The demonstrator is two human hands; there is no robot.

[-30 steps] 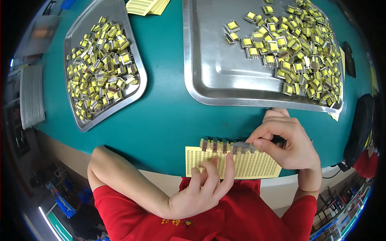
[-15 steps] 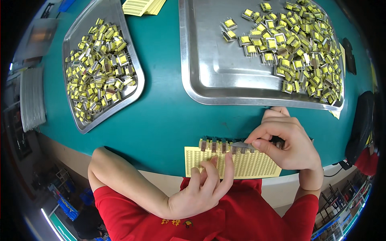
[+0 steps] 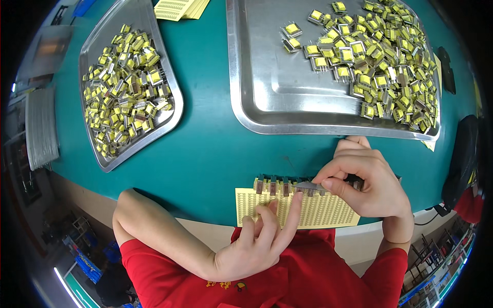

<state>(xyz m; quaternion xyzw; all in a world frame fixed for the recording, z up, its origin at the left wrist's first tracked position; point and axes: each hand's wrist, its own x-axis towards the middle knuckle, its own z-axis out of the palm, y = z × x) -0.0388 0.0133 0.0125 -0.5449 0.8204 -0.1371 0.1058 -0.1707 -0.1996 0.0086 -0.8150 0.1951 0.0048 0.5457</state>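
A yellow sheet of small labels [image 3: 318,210] lies at the near edge of the teal table [image 3: 205,154]. Along its far edge stands a row of small dark components [image 3: 277,184]. My left hand [image 3: 262,238] rests its fingertips on the sheet, the index finger stretched toward the row. My right hand [image 3: 367,182] pinches a small metal tool [image 3: 308,186] whose tip meets the row near my left fingertip.
A steel tray [image 3: 267,87] at the back right holds several yellow-taped transformer cores [image 3: 380,56]. A second steel tray [image 3: 169,110] at the left is heaped with similar cores [image 3: 126,87]. More yellow sheets [image 3: 179,7] lie at the far edge. A black object [image 3: 465,154] sits at the right.
My left index finger has stretched out further toward the row of components. My right hand and the tool stay almost in place.
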